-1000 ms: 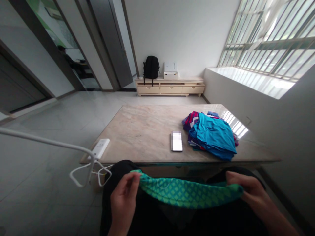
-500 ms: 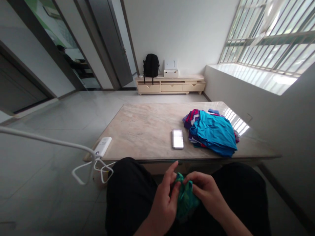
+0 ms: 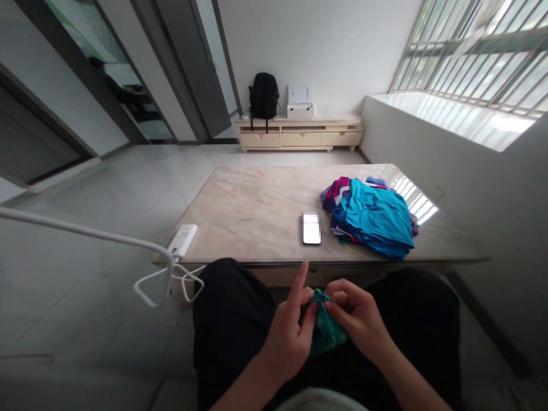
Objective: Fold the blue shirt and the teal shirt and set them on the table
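A green piece of fabric hangs between my two hands, low over my lap and in front of the table edge. My left hand pinches its upper left part, with the index finger stretched upward. From the other side my right hand pinches the top of the fabric between thumb and fingers. The cloth looks gathered where the fingertips meet. Its exact kind cannot be made out. A phone with a bright screen lies on the table just beyond my hands.
The marble-patterned table carries a pile of clothes at right, bright blue on top. At its left edge lies a white power bank with a white cable. A low cabinet with a black backpack stands by the wall.
My view has tilted down slightly, so the room sits higher in it. My fingertips have drawn closer together, bunching the top of the green fabric. My left index finger points up more.
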`<state>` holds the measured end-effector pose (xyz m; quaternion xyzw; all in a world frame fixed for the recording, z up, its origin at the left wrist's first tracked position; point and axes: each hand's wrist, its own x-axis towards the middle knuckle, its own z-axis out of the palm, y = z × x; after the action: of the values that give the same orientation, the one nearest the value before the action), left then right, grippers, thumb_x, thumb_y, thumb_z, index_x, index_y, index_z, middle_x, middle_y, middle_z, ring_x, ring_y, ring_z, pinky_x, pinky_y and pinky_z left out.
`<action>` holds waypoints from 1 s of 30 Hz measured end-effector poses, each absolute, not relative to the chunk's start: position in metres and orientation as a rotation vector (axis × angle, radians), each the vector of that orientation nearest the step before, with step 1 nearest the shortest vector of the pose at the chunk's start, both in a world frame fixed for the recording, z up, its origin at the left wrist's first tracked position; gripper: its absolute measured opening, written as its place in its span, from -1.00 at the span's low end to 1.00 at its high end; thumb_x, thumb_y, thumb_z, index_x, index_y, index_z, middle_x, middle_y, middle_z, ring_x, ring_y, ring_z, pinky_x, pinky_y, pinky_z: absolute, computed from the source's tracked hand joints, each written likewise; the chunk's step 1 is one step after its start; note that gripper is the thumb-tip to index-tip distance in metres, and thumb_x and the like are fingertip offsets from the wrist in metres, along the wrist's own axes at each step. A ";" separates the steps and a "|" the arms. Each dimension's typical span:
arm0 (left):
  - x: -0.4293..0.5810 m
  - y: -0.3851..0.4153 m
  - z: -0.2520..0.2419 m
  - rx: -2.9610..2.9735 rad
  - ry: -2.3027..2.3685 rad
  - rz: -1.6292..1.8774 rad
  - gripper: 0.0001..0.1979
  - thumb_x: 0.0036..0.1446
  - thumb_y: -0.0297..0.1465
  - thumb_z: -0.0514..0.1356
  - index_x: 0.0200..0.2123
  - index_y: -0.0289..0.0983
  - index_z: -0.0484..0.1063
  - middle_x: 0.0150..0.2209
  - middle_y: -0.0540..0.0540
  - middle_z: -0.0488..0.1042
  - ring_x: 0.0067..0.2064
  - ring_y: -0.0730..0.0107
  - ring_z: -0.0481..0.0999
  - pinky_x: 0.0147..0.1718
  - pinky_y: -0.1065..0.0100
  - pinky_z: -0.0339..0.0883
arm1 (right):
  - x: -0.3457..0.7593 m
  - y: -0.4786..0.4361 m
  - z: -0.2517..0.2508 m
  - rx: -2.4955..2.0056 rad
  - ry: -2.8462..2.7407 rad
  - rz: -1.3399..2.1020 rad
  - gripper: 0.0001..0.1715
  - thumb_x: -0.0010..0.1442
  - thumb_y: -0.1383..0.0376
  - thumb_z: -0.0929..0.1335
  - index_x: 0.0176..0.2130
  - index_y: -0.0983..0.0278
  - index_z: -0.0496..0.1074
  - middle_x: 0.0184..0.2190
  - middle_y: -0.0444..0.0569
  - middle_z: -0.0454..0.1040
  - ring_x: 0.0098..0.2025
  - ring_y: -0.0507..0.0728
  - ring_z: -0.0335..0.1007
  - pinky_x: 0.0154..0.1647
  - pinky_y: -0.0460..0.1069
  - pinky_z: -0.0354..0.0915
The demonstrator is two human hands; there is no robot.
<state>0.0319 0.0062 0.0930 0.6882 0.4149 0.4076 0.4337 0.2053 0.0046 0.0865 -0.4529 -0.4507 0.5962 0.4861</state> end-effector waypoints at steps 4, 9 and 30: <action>0.028 0.006 0.093 1.830 0.994 0.988 -0.32 0.45 -0.46 -0.02 0.52 -0.17 -0.22 -0.30 0.00 0.39 -0.30 0.46 0.46 -0.23 0.45 0.31 | 0.210 0.009 0.086 -1.048 -1.123 1.570 -0.59 0.18 0.04 0.53 -0.20 0.26 0.41 -0.57 -0.23 0.31 -0.55 -0.05 0.07 -0.52 -0.12 -0.03; 0.020 0.009 0.092 2.003 0.915 0.929 -0.33 0.43 -0.48 -0.04 0.52 -0.16 -0.16 -0.30 -0.05 0.47 -0.32 0.39 0.51 -0.30 0.43 0.33 | 0.211 0.015 0.079 -1.020 -1.159 1.687 -0.45 0.16 0.07 0.55 0.02 0.27 0.41 -0.62 -0.29 0.27 -0.60 -0.08 0.01 -0.57 -0.14 -0.08; -0.016 0.014 0.060 1.826 1.348 0.875 -0.62 0.00 -0.68 0.08 -0.31 -0.19 0.59 -0.19 -0.12 0.59 -0.09 0.17 0.53 -0.06 0.21 0.36 | 0.282 0.023 0.095 -1.265 -1.228 0.794 -0.82 0.21 0.16 0.50 -0.23 0.19 0.53 -0.22 0.03 0.62 -0.15 0.22 0.59 -0.15 0.03 0.52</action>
<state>-0.0162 0.0145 0.0595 0.7039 0.5197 0.3375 0.3471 0.2819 0.0227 0.0945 -0.5383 -0.5227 0.3381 0.5680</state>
